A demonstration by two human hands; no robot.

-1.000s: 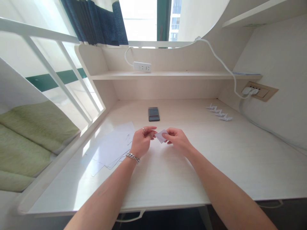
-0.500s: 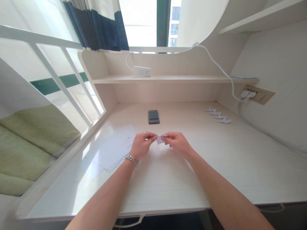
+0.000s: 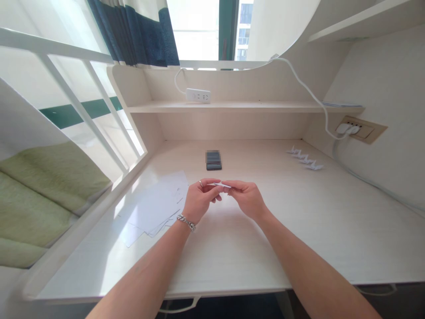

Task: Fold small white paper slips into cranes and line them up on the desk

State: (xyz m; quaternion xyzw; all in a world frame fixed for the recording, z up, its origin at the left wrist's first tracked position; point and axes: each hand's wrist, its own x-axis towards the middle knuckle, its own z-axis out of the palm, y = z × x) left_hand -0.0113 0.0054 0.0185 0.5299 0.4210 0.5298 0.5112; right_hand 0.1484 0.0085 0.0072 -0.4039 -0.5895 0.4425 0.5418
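Observation:
A small folded piece of white paper (image 3: 223, 185) is held between my two hands above the desk, seen nearly edge-on. My left hand (image 3: 201, 198), with a ring and a chain bracelet, pinches its left end between thumb and fingers. On the other end, my right hand (image 3: 247, 197) is closed with its thumb and fingertips. Parts of the paper are hidden behind the fingers. Left of my left hand lie loose white paper sheets (image 3: 156, 204). Several white folded paper cranes (image 3: 305, 159) stand in a row at the back right of the desk.
A dark phone-like device (image 3: 213, 160), its screen blurred, lies on the desk (image 3: 325, 230) beyond my hands. The shelf behind carries a white power strip (image 3: 198, 95). A white cable (image 3: 305, 86) runs to the wall socket (image 3: 361, 130) at right. A railing borders the left side.
The folded paper has been tilted from showing its face to nearly edge-on. My left hand has shifted slightly right, its thumb now further along the paper. The view has moved slightly.

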